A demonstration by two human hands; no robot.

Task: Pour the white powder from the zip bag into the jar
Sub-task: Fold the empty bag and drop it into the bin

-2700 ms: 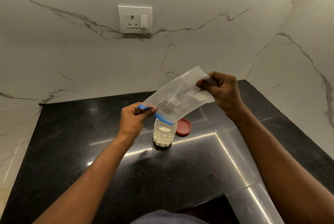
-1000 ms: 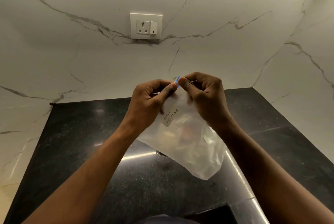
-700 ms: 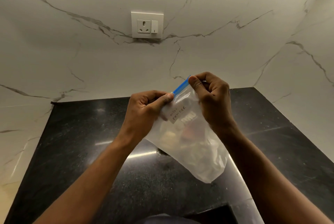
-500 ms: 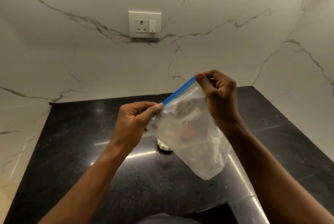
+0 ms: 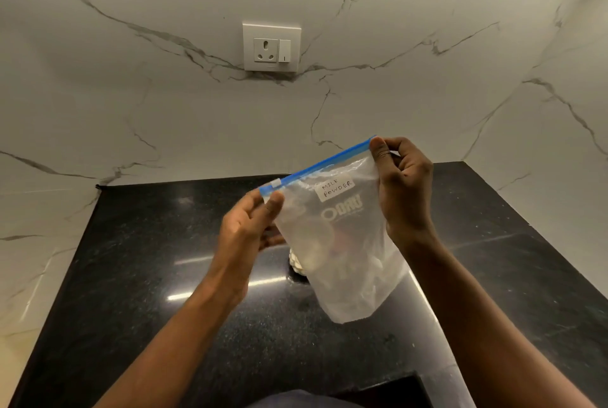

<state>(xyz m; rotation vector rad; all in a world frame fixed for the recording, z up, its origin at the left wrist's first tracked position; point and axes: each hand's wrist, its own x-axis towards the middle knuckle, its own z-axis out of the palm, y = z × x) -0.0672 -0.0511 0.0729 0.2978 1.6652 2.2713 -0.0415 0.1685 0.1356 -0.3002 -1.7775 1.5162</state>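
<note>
A clear zip bag [image 5: 348, 279] with a blue zip strip and a white label reading "MILK POWDER" hangs upright above the black counter. It looks nearly empty. My left hand [image 5: 250, 226] pinches the left end of the blue strip. My right hand [image 5: 403, 190] pinches the right end, held higher. The jar [image 5: 296, 264] with white powder stands on the counter behind the bag; only a sliver of it shows at the bag's left edge. A red lid [image 5: 339, 241] shows faintly through the plastic.
The black granite counter [image 5: 148, 276] fills a corner between white marble walls. A wall socket with a switch [image 5: 271, 47] sits on the back wall above. A pale strip runs along the counter at the right.
The bag came off the jar and was turned upright. My hands, together at the strip a second ago, have slid apart along it to its two ends.
</note>
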